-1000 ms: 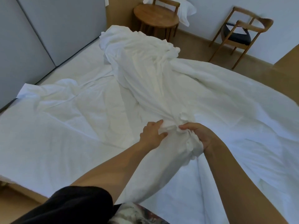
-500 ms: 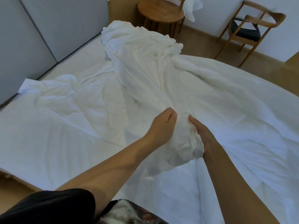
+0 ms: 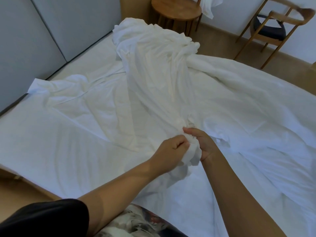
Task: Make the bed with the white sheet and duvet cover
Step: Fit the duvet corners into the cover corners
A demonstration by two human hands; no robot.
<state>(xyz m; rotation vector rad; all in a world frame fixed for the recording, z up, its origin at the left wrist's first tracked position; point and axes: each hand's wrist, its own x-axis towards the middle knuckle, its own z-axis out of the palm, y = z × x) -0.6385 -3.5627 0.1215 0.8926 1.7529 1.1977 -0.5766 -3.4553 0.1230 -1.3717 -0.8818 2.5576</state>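
Since half a second ago both hands have drawn back toward the person, and the wad of cloth between them has shrunk. The right grip, then flat-palmed under the bundle, now has its fingers curled around it. The left grip is a closed fist pinching the same wad from the other side, knuckles up. The two sit just beside each other with only the bunched fabric between them, and a loose tail of it hangs below them.

That wad is the near end of the duvet cover. It runs away from the grips as a long, creased, cream-tinted band and ends in a rumpled heap at the far end of the bed. The white sheet lies spread over the mattress to the left of the left grip, wrinkled, with one corner folded back far out on that side. More white bedding slopes away to the right of the right grip; I cannot tell which piece it belongs to.

Well beyond the heap stands a round wooden table. Far off past the right grip is a wooden chair with a dark seat. Grey panels run along the far left. A black sleeve covers the left upper arm.
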